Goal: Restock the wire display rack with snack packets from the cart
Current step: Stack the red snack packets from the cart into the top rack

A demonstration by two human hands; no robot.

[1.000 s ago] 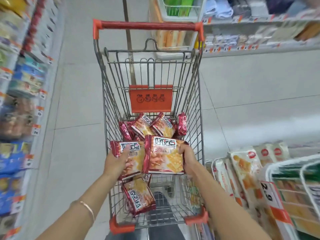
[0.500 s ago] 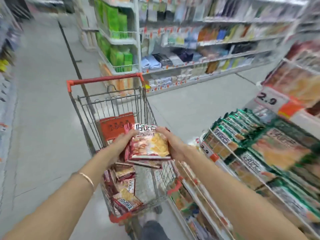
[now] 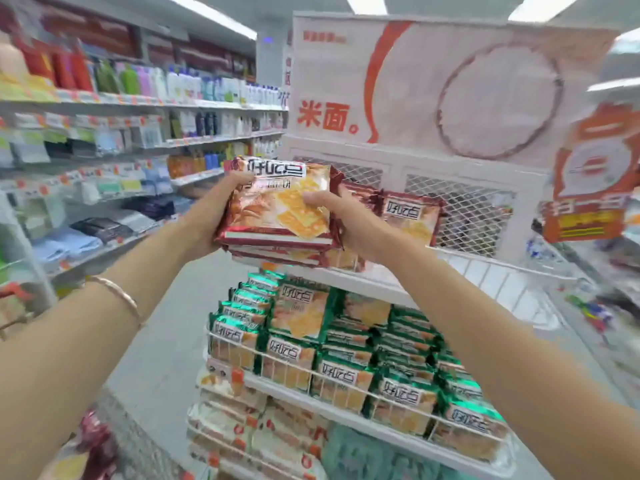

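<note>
A stack of red snack packets (image 3: 277, 209) is held up between both hands at the left end of the wire display rack's top shelf (image 3: 491, 271). My left hand (image 3: 211, 213) grips the stack's left side and my right hand (image 3: 349, 220) grips its right side, thumb on top. More red packets (image 3: 412, 216) stand on that top shelf against its mesh back. The cart (image 3: 104, 441) shows only as a blurred corner at the bottom left, with red packets in it.
Green snack packets (image 3: 346, 358) fill the rack's middle shelf, and white packets (image 3: 249, 427) sit on the lowest one. A large white and orange sign (image 3: 433, 88) tops the rack. Store shelves with bottles and cloths (image 3: 121, 133) line the aisle to the left.
Both hands lifted the stack of red packets out of the cart and raised it up to the rack's top shelf. The view swung from the cart up to the rack.
</note>
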